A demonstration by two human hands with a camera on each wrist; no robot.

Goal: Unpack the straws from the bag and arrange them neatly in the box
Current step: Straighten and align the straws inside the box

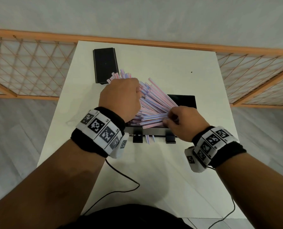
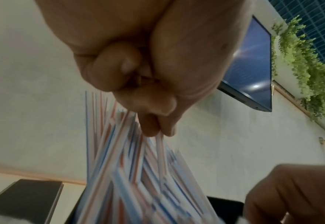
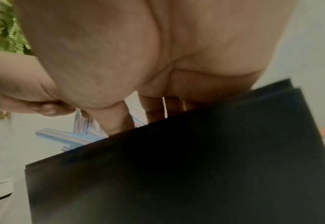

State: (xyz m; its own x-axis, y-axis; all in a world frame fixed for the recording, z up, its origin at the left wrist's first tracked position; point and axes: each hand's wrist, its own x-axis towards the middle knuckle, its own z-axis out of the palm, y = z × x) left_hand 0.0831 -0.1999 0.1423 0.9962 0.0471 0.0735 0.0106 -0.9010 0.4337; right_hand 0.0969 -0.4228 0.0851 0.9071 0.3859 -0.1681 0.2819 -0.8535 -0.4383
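Note:
A big bundle of pink-and-blue striped straws (image 1: 154, 103) fans out of the black box (image 1: 185, 100) at the middle of the white table. My left hand (image 1: 122, 95) grips the bundle's upper ends in a fist and holds it tilted to the far left. The left wrist view shows those fingers (image 2: 152, 125) curled round the straws (image 2: 131, 166). My right hand (image 1: 169, 118) pinches the near ends of a few straws at the box's front right. In the right wrist view its fingers (image 3: 117, 119) dip behind the box wall (image 3: 196, 159), their tips hidden.
The black lid (image 1: 105, 65) lies flat at the far left of the table (image 1: 170, 171). Two loose straws (image 1: 149, 139) poke out under the box's front edge. A crumpled clear bag (image 1: 74, 119) lies left of the box. A wooden lattice fence (image 1: 30, 63) stands behind the table.

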